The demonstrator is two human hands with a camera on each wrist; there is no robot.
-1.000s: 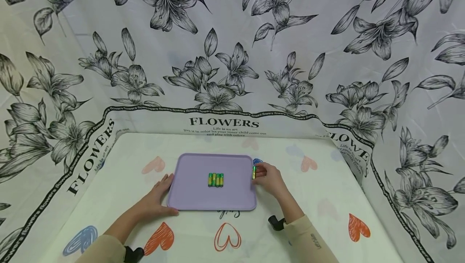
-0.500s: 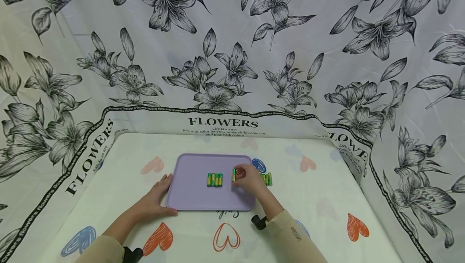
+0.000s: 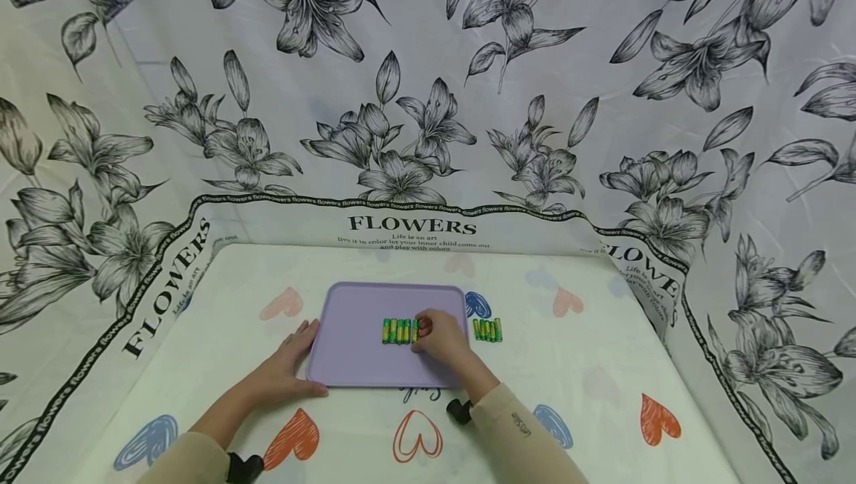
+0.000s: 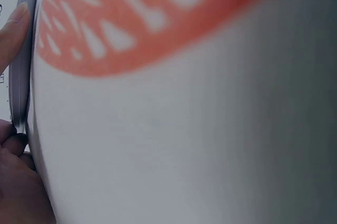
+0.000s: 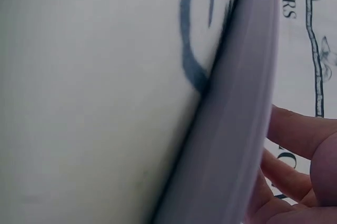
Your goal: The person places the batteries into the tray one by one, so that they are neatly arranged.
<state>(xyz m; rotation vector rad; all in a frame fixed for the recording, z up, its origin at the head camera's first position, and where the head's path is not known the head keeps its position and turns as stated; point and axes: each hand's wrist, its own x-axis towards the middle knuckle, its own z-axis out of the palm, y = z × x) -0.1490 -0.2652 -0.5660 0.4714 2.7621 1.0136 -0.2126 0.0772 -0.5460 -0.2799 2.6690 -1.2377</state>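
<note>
In the head view a lilac tray (image 3: 361,361) lies on the table. Several green-and-yellow batteries (image 3: 396,331) stand side by side in a row on it. My right hand (image 3: 441,337) is over the tray and pinches one more battery (image 3: 415,330) at the row's right end; the fingers partly cover it. My left hand (image 3: 289,365) rests against the tray's left edge, fingers extended and thumb at the near corner. The left wrist view shows the left thumb (image 4: 15,32) against the tray's side wall. The right wrist view shows fingers (image 5: 295,129) beyond the tray wall; the battery is hidden there.
Just right of the tray, several more batteries (image 3: 487,330) lie side by side on the heart-printed tablecloth (image 3: 588,350). A flower-printed curtain (image 3: 414,134) encloses the table at the back and both sides.
My right hand has moved left from the tray's right edge to the row, carrying a battery, and the batteries beside the tray are now uncovered. My left hand stays put.
</note>
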